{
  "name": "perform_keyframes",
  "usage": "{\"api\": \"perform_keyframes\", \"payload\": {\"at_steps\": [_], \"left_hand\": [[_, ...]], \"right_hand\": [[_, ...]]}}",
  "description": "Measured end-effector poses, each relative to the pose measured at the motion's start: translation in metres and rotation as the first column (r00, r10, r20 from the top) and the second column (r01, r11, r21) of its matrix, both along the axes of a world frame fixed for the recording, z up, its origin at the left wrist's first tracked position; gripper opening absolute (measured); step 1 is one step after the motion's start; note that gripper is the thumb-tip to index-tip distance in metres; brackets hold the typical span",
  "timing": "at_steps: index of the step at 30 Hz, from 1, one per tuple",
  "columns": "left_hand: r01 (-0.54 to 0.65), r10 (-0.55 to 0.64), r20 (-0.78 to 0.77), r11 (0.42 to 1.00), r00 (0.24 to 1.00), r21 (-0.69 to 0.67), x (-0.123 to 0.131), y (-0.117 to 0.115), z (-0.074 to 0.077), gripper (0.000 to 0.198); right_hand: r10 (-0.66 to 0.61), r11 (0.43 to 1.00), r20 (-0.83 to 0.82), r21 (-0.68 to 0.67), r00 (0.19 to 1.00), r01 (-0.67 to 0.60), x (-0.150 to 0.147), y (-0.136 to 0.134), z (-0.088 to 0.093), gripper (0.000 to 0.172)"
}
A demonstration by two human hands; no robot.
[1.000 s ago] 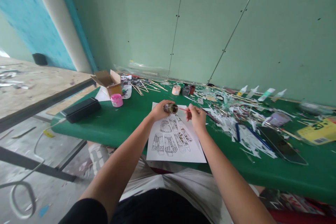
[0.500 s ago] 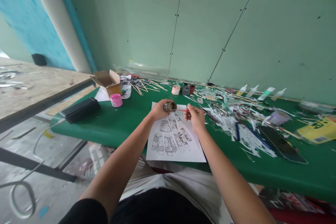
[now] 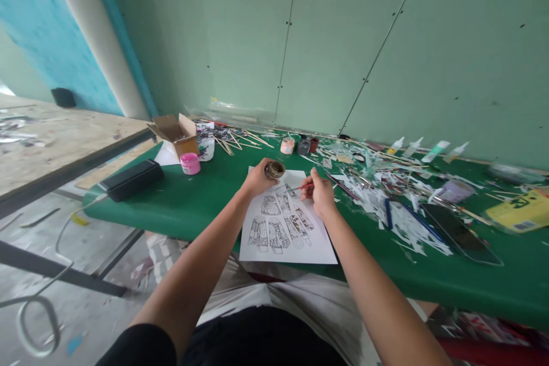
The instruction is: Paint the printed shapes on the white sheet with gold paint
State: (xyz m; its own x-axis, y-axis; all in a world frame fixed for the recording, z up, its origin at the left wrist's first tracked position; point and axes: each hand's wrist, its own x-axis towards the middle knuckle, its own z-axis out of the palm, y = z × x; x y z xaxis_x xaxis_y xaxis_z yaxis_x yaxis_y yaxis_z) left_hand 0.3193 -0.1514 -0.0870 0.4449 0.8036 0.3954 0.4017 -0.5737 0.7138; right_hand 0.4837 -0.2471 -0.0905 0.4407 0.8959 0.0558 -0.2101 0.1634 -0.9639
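Note:
My left hand (image 3: 257, 178) is wrapped round a small paint jar (image 3: 275, 170) with a brownish inside, tilted with its mouth toward me, above the top of a white sheet. Pinched in my right hand (image 3: 319, 191) is a thin red-handled paintbrush (image 3: 303, 187), its tip pointing left, just over the paper and apart from the jar. The sheet of paper (image 3: 253, 254) lies on the green table and carries black line drawings of patterned pieces; some on the right show brownish paint. Both forearms cross the sheet's sides.
A pink jar (image 3: 190, 163), a cardboard box (image 3: 175, 137) and a black oblong device (image 3: 132, 179) stand left. Several small paint pots (image 3: 287, 146) are at the back. Paper scraps, sticks, tubes (image 3: 436, 152) and a phone (image 3: 458, 234) cover the right of the green table (image 3: 206, 194).
The brush has left the jar's mouth and dipped down and left toward the paper. The jar has moved slightly left and turned more upright.

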Motion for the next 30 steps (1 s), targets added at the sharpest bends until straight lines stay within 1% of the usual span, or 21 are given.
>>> {"api": "perform_keyframes", "payload": {"at_steps": [2,8,12,17,23,30], "left_hand": [[-0.010,0.010,-0.007,1.000,1.000,-0.007,0.0002,-0.0002,-0.0005,0.056],[0.001,-0.001,-0.014,1.000,1.000,-0.010,0.0002,0.0007,-0.0013,0.054],[-0.004,0.004,-0.039,1.000,0.999,-0.009,0.0004,-0.0001,0.0002,0.054],[-0.011,0.010,-0.059,1.000,0.998,-0.013,0.0005,-0.0023,0.0027,0.054],[-0.018,0.017,-0.082,1.000,0.997,-0.008,0.0003,-0.0037,0.0044,0.053],[-0.033,0.033,-0.107,0.999,0.994,0.000,0.0005,-0.0038,0.0040,0.054]], "right_hand": [[0.029,0.999,0.039,-0.021,0.999,-0.028,-0.0018,-0.0008,-0.0001,0.054],[0.065,0.998,0.194,-0.014,0.979,-0.063,-0.0056,-0.0020,-0.0035,0.050],[0.079,0.997,0.259,-0.027,0.963,-0.075,-0.0067,-0.0014,-0.0053,0.050],[0.047,0.999,0.236,-0.017,0.971,-0.044,-0.0069,-0.0008,-0.0042,0.049],[0.081,0.997,0.263,-0.031,0.961,-0.076,-0.0084,-0.0024,-0.0017,0.049],[0.092,0.996,0.280,-0.044,0.956,-0.083,-0.0093,-0.0030,-0.0022,0.049]]}}
